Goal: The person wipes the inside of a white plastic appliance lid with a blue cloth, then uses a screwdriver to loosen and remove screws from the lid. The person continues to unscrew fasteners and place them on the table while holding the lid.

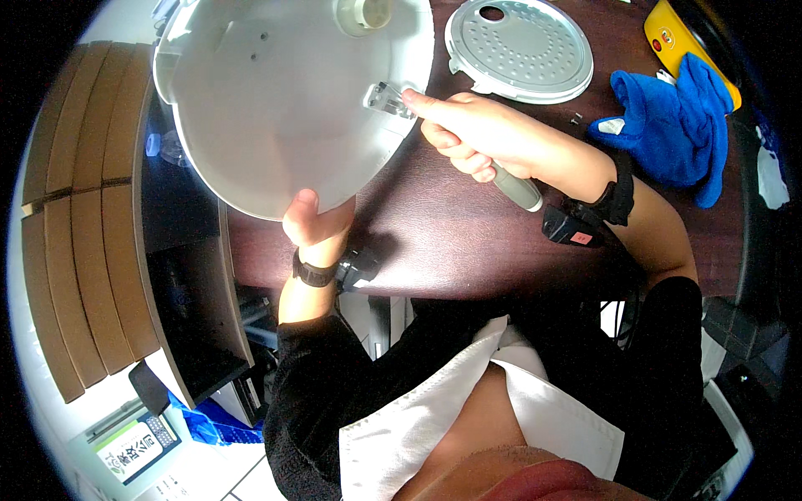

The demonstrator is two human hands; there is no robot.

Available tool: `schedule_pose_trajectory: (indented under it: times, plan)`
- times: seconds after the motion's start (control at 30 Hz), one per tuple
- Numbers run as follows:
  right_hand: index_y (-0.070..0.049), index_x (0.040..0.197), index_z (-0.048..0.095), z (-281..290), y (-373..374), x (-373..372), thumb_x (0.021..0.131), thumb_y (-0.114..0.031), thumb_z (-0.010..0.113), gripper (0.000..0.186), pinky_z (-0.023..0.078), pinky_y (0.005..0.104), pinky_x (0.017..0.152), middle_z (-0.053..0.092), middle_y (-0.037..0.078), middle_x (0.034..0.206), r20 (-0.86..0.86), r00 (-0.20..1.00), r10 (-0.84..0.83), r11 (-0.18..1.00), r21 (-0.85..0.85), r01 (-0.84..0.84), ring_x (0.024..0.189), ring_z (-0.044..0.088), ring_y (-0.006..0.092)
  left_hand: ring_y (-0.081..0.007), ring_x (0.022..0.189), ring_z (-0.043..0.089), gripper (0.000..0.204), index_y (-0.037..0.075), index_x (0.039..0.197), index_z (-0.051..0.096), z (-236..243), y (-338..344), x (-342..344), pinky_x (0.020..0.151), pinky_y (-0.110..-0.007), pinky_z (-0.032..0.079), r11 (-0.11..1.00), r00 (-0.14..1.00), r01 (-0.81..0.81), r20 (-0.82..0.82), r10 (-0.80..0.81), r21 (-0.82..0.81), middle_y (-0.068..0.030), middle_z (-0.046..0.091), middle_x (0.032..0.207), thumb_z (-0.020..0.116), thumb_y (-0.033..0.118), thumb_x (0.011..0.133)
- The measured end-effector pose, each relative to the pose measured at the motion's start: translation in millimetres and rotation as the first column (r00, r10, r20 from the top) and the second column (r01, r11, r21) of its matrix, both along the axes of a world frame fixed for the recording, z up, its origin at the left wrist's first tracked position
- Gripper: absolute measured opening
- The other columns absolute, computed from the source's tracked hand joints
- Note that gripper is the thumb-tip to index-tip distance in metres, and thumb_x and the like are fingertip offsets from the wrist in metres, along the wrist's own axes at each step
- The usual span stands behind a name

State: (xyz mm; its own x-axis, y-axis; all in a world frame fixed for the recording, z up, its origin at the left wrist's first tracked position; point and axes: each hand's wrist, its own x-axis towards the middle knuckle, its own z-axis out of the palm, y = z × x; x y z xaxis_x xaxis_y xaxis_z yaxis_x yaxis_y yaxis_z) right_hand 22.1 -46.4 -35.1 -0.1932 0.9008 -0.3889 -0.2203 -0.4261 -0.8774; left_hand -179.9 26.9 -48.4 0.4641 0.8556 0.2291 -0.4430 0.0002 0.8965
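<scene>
A large round white tub (pixel 276 117) is tilted with its inside toward me, above the far left of the table. My left hand (pixel 317 221) grips its near rim, thumb over the edge and fingers mostly hidden behind it. My right hand (pixel 468 134) is closed around a grey-handled tool (pixel 520 189). The thumb stretches toward the tool's shiny head (pixel 388 98), which lies over the tub's right inner wall; its exact kind is unclear. Inside the tub, a short cream cylinder (pixel 366 13) stands out near the far side.
A round grey perforated disc (pixel 522 54) lies on the dark table (pixel 451 242) beyond my right hand. To the right are a blue cloth (pixel 668 125) and a yellow appliance (pixel 689 50). Small screws (pixel 576 119) lie near the disc. Cardboard boxes (pixel 83 217) stand at left.
</scene>
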Motion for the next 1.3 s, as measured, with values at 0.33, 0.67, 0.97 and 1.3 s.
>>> schedule_pose_trajectory:
  times: [0.33,0.67,0.97,1.3]
  plan:
    - [-0.015,0.054,0.031,-1.0,-2.2,-5.5,0.089,-0.056,0.04,0.055,0.021,0.0193,0.032,0.023,-0.009,0.043,-0.004,1.0,-0.017,1.0,-0.023,0.017,0.033,0.023,0.0024,-0.0188,0.103,0.038,0.066,0.0,0.113,0.041,-1.9,0.2,-5.8,0.094,-0.027,0.028,0.977,0.994,0.095,0.076,-0.081,-0.191,-0.0076,0.041,0.11,0.056,0.036,0.06]
    - [-0.007,0.056,0.06,-9.8,4.4,-5.2,0.089,-0.049,0.045,0.055,0.044,0.0348,0.039,0.052,0.011,0.045,0.79,0.435,-0.431,0.85,0.517,-0.096,0.039,0.055,0.0247,-0.0157,0.097,0.046,0.058,0.0,0.114,0.047,-25.4,9.9,-21.2,0.086,-0.026,0.038,0.981,0.981,0.127,0.164,-0.103,-0.145,-0.0068,0.049,0.106,0.062,0.036,0.072]
    - [-0.006,0.059,0.064,3.2,-2.3,7.7,0.086,-0.043,0.052,0.048,0.047,0.0352,0.046,0.055,0.013,0.049,0.807,0.137,-0.575,0.775,0.59,-0.224,0.047,0.059,0.025,-0.0199,0.094,0.051,0.041,-0.002,0.105,0.053,-7.7,6.1,3.9,0.082,-0.027,0.042,0.965,0.993,0.05,0.091,-0.076,0.257,-0.0085,0.054,0.101,0.054,0.027,0.076]
    - [-0.013,0.053,0.032,7.4,-3.5,3.0,0.09,-0.056,0.038,0.057,0.025,0.021,0.029,0.022,-0.008,0.042,0.182,0.982,-0.042,0.999,-0.013,0.045,0.031,0.024,0.0033,-0.0231,0.094,0.05,0.054,-0.002,0.098,0.052,1.3,1.3,9.1,0.083,-0.032,0.04,0.974,0.966,-0.215,-0.132,0.223,0.072,-0.0138,0.053,0.1,0.048,0.037,0.061]
